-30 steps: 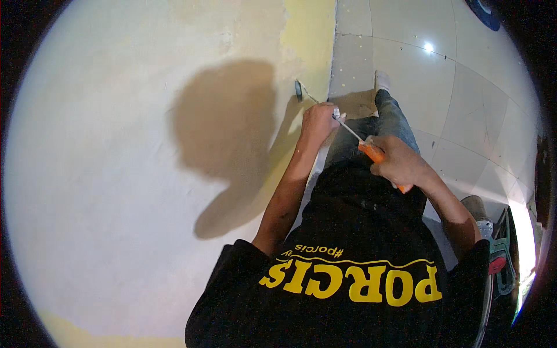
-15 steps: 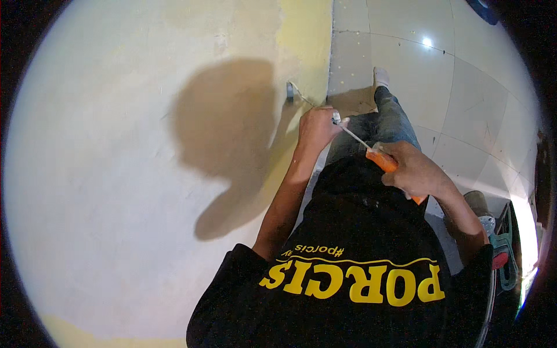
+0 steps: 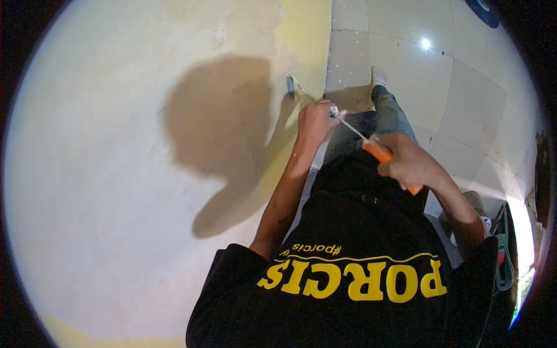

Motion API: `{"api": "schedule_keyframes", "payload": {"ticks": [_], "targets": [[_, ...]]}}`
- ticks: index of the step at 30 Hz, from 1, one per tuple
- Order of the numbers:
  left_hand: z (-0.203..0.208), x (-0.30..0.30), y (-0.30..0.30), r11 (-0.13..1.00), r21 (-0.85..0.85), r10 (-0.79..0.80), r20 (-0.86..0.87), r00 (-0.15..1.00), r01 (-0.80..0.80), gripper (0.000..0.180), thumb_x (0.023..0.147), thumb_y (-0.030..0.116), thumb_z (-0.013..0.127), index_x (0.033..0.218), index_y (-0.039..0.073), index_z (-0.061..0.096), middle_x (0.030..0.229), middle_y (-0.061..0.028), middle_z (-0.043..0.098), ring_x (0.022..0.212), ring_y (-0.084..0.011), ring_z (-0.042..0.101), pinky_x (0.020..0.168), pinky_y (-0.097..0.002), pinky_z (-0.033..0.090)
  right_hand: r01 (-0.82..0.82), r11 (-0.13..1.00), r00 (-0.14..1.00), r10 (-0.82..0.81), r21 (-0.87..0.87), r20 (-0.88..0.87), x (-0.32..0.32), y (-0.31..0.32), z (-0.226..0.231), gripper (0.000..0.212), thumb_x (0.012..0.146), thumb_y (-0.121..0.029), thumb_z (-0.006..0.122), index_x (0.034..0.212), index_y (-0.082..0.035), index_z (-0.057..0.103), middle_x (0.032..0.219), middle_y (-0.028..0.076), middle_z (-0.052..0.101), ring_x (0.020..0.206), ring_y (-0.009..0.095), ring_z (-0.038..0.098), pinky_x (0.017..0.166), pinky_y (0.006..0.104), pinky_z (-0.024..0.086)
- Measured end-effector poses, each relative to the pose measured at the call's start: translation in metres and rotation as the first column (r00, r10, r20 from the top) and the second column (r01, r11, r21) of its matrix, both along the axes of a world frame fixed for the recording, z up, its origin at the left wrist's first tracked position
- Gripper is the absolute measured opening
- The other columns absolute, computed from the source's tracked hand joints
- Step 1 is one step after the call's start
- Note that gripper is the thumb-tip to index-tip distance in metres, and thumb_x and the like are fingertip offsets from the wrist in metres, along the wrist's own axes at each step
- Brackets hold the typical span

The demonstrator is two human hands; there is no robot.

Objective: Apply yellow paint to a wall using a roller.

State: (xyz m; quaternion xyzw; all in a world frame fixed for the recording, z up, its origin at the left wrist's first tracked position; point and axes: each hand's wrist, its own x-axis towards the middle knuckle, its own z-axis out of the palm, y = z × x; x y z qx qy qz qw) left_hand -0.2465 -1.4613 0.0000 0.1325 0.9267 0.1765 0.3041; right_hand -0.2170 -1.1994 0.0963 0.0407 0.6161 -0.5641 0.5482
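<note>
My left hand [image 3: 314,123] is closed in front of the wall, its fingers round a small whitish fitting [image 3: 333,109] with a dark spot on it. A thin wire [image 3: 303,90] runs from a dark slot-like recess [image 3: 290,87] in the wall toward this hand. Wrapped in my right hand [image 3: 407,160] is a screwdriver with an orange handle [image 3: 376,150]. Its thin metal shaft [image 3: 351,127] slants up and left, and the tip meets the fitting at my left fingers. Exactly how the tip sits there is too small to tell.
A pale, patchily yellow wall [image 3: 104,174] fills the left, with a large shadow on it. Light floor tiles [image 3: 412,75] lie to the right, where my socked foot [image 3: 379,76] rests. A grey can [image 3: 474,201] and teal cord [image 3: 504,272] are at lower right.
Both hands have shifted slightly up and left in the view, and the screwdriver has moved with my right hand. Its tip stays at the fitting.
</note>
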Motion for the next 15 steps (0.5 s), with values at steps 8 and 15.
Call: {"api": "schedule_keyframes", "payload": {"ticks": [8,15], "targets": [[0.004,0.014,0.0,0.992,-0.121,0.054,0.062,0.997,-0.046,0.039,0.079,0.045,0.075,0.078,0.007,0.07,0.075,-0.0168,0.067,0.073,-0.038,0.066,0.066,-0.0477,0.051,0.045,0.999,0.993,-0.044,-0.008,0.11,0.017,0.0,0.005,0.045,0.072,-0.007,0.067,0.116,0.002,0.06,0.068,0.01,0.059,0.049,0.02,0.06,0.049,0.0355,0.05],[-0.01,0.003,0.006,0.997,-0.065,0.031,0.014,0.999,-0.03,0.039,0.08,0.045,0.075,0.078,0.007,0.07,0.076,-0.0177,0.067,0.073,-0.0396,0.066,0.066,-0.0489,0.051,0.046,0.999,0.996,-0.045,-0.013,0.075,0.011,-0.014,-0.018,0.046,0.073,-0.006,0.065,0.118,0.001,0.059,0.065,0.008,0.057,0.047,0.018,0.059,0.043,0.0331,0.049]]}}
